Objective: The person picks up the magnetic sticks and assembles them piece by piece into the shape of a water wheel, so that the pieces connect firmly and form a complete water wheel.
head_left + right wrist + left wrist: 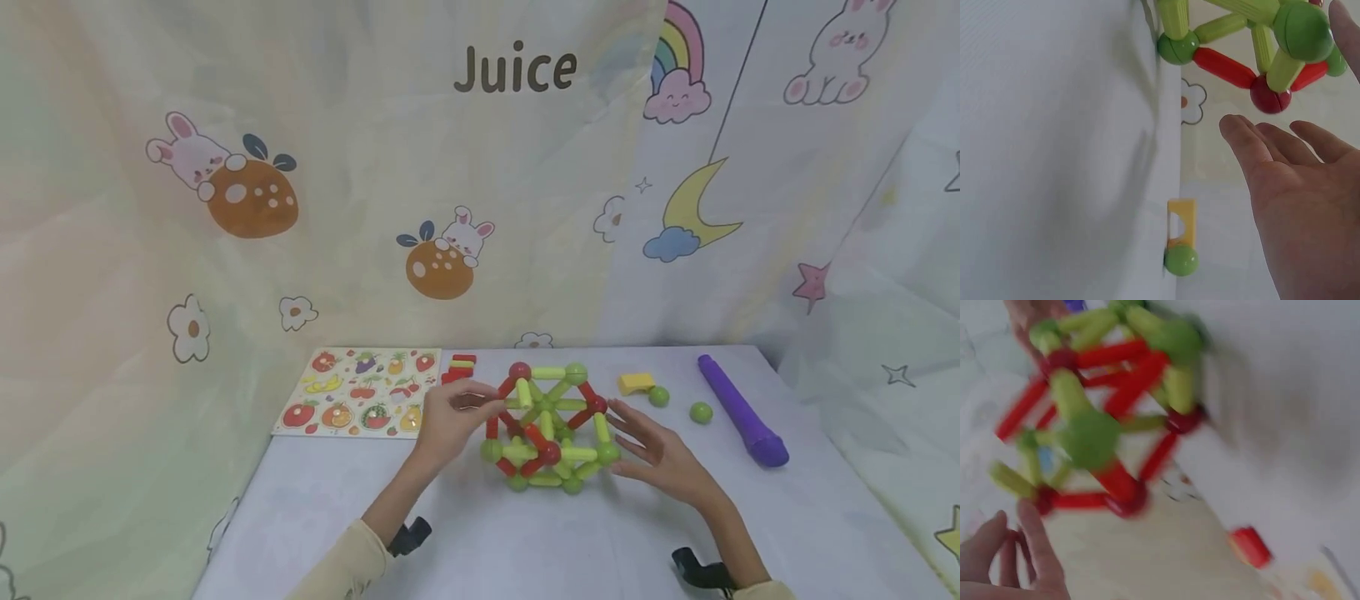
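Observation:
A magnetic rod-and-ball structure (547,406) of red and yellow-green rods with red and green balls stands on the table. My left hand (456,419) is at its left side, thumb and fingers reaching toward the upper left. In the left wrist view, the left hand (1016,559) has one fingertip right at a red ball (1045,499), and nothing shows gripped between thumb and fingers. My right hand (663,450) is spread at the right side, fingertips close by another red ball (597,404). The right wrist view shows the right hand's fingers (1244,140) extended, holding nothing.
On the left lies a fruit picture board (358,393), with red and yellow-green rods (459,367) beside it. A yellow block (636,382), two loose green balls (701,412) and a purple microphone-shaped toy (742,411) lie on the right. A printed curtain (337,250) hangs behind the table.

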The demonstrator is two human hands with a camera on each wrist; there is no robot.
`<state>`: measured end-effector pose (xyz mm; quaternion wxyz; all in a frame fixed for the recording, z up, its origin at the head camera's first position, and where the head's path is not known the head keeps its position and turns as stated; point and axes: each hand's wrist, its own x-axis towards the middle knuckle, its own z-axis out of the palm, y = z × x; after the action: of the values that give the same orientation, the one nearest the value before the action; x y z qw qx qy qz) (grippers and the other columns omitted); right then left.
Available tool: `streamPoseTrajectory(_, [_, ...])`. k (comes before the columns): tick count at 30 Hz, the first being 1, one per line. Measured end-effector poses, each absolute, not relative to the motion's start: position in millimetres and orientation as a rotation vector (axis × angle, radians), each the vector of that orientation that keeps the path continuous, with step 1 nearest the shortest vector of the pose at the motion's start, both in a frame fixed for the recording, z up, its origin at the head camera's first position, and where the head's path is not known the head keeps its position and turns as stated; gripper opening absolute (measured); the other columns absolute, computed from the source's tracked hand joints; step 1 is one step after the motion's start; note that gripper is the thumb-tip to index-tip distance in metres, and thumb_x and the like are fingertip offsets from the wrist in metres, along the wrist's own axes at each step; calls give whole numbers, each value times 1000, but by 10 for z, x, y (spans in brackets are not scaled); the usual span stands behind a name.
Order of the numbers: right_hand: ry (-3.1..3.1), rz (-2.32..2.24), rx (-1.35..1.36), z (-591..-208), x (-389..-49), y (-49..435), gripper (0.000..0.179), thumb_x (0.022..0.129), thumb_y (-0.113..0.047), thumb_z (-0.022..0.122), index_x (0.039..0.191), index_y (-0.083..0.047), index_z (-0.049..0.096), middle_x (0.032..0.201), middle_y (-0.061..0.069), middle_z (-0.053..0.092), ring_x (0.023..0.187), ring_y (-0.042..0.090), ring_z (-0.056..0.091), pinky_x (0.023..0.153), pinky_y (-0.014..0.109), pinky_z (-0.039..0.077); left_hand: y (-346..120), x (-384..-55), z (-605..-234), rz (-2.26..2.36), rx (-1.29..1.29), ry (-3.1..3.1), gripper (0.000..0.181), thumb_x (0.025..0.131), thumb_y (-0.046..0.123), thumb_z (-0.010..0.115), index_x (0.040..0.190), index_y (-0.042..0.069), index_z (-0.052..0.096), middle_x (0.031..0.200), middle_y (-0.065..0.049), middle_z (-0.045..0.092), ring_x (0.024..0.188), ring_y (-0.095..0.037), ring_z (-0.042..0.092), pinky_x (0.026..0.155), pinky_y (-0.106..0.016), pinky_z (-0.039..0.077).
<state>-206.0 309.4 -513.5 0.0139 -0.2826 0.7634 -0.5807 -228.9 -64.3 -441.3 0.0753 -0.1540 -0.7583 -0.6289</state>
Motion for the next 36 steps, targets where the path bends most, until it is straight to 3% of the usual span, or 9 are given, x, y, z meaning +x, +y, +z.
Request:
streamPoseTrajectory(7, [2424,-1830,-859,-5157,-1996,3202,89,95,10,75,168,1,27,169,-13,40,149,-2,45,109,20,47,-1193,-2922,-4752,-1739,-173,-2438,18,96,11,83,113,5,82,107,-7,82,101,-23,77,89,-32,63])
streamPoseTrajectory(9, [2427,-1833,-855,-5166,-1978,3223,88,95,11,74,169,0,27,166,-18,40,149,-1,45,109,20,47,-1257,-3061,-4843,-1647,-97,-2520,19,96,11,83,115,5,82,110,-8,82,106,-26,76,92,-37,62])
streamPoseTrajectory(14, [2404,-1861,-838,-5208,-1956,3248,88,94,14,72,169,0,27,165,-18,41,149,0,46,109,22,48,-1314,-3282,-5016,-1528,-34,-2633,22,96,5,80,117,1,80,115,-14,79,112,-32,72,97,-46,61])
streamPoseTrajectory(24, [2398,-1885,-837,-5215,-1931,3291,88,94,16,71,168,2,26,167,-12,41,150,3,46,111,24,47,-1255,-3426,-5175,-1271,-156,-2743,24,95,-6,76,118,-1,79,119,-17,78,117,-34,72,101,-48,60])
streamPoseTrajectory(36, [2401,-1890,-828,-5222,-1899,3274,87,95,14,72,168,3,26,168,-9,41,150,3,46,111,24,47,-1248,-3345,-5187,-1086,-303,-2824,19,97,2,78,115,2,81,114,-11,78,110,-28,69,95,-46,62])
